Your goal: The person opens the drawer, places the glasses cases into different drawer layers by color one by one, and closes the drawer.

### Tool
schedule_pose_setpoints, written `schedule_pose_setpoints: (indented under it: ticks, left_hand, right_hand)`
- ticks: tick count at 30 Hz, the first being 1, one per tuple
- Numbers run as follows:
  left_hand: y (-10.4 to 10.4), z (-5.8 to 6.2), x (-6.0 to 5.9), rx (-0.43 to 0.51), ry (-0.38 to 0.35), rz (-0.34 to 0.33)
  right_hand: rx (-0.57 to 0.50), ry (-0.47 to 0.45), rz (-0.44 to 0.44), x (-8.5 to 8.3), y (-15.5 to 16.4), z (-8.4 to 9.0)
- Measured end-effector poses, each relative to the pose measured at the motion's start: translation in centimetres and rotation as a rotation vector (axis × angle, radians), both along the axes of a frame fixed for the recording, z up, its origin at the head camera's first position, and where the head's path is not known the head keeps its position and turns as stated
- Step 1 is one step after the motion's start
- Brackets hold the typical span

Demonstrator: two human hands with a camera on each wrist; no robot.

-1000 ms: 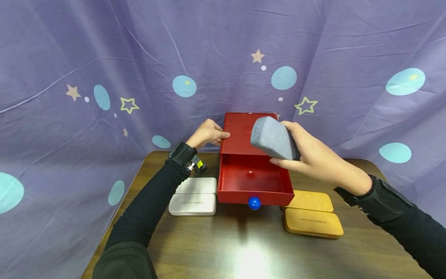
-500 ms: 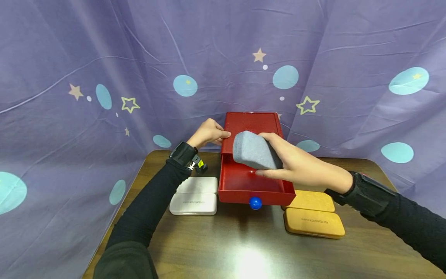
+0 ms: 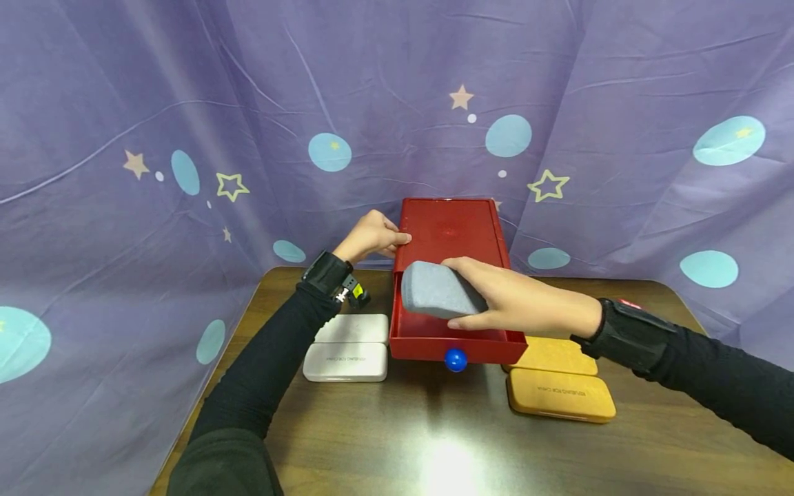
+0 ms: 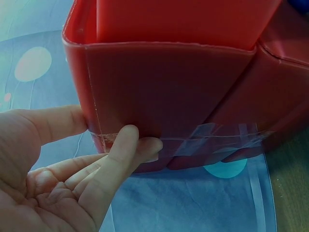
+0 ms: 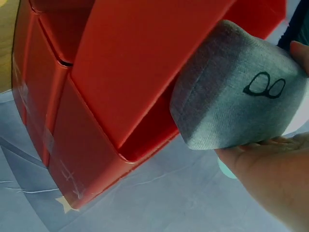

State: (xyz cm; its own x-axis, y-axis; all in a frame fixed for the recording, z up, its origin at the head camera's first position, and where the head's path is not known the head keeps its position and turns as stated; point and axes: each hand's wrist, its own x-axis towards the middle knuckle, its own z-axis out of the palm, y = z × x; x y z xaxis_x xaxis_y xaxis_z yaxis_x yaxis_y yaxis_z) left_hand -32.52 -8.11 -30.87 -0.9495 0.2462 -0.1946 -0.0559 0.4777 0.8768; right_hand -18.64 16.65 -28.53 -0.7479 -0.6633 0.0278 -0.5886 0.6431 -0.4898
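A grey fabric glasses case (image 3: 437,289), with a spectacles print (image 5: 265,86) facing the right wrist camera, hangs tilted over the pulled-out top drawer (image 3: 428,349). My right hand (image 3: 521,296) holds it from the right, thumb along the near side and fingers on the far side. The drawer belongs to a red drawer box (image 3: 455,231) and has a blue knob (image 3: 455,359) on its front. My left hand (image 3: 369,238) grips the box's left upper edge, the thumb on top and the fingers against the taped side panel (image 4: 159,96).
A white glasses case (image 3: 345,362) lies with another pale one on the wooden table (image 3: 347,441), left of the box. Two yellow cases (image 3: 561,394) lie to the right. Behind hangs a purple curtain (image 3: 384,83) with stars and dots.
My right hand has carried the grey glasses case left and nearer, from over the box's top down over the open drawer. The left hand stays on the box edge.
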Motion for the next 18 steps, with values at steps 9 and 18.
schedule_pose_setpoints:
  ticks: [9, 18]
  left_hand:
    - [-0.1, -0.1, 0.0, -0.002, -0.007, -0.012]
    - [0.0, 0.1, 0.1, -0.024, -0.01, -0.01]
  right_hand:
    - [0.122, 0.001, 0.037, -1.3, -0.3, -1.0]
    - [0.229, 0.027, 0.097, -2.0, -0.9, -1.5]
